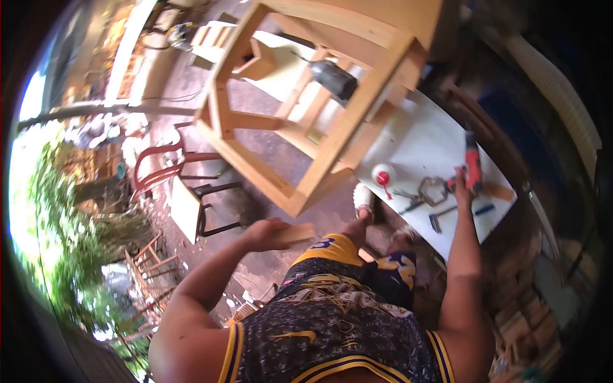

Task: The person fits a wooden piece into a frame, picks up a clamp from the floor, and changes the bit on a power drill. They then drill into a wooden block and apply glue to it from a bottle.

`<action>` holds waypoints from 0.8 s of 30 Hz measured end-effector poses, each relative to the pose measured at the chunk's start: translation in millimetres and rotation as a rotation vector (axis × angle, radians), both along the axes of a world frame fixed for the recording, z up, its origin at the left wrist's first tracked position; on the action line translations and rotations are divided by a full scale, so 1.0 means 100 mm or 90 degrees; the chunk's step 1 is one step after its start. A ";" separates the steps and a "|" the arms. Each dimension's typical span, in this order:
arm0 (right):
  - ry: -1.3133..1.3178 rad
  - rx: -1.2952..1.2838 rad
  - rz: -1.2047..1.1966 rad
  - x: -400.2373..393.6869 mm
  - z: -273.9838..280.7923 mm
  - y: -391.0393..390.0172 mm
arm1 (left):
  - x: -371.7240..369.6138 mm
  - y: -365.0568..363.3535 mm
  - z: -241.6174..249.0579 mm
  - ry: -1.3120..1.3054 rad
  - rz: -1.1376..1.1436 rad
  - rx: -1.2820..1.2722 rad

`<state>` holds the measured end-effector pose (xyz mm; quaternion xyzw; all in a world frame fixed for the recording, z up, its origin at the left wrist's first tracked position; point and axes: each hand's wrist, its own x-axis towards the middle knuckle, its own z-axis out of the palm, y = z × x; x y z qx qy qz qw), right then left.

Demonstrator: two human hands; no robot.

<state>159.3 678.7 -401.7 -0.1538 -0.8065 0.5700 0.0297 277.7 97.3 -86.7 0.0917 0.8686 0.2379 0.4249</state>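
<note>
My left hand [267,235] is closed around a short flat piece of wood [297,233] in front of my shorts. On the right, my right hand [461,184] grips a red and black cordless drill [473,165] over the white worktop [415,143]. Near it on the worktop are a metal clamp [433,191], a hammer-like tool [440,218] and a white bottle with a red cap [383,175]. A wooden frame [325,153] with square legs stands beyond my knees, and a dark tool [333,79] shows through it.
A red plastic chair [156,167] and a small seat with black metal legs [186,209] stand at the left. Behind the frame is another pale board [281,60] with wooden pieces. Stacked wood [527,325] lies at the lower right.
</note>
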 end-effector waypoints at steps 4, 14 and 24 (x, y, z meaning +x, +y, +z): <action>-0.077 -0.099 0.018 -0.04 0.40 -0.20 | -0.03 -0.37 0.24 -0.031 0.123 -0.089; -0.301 -0.371 0.193 -0.51 0.50 -0.05 | 0.64 -0.28 0.09 -0.044 0.294 -0.150; -0.451 -0.363 0.088 -0.65 0.18 0.07 | 1.04 0.00 0.73 0.217 0.613 -0.081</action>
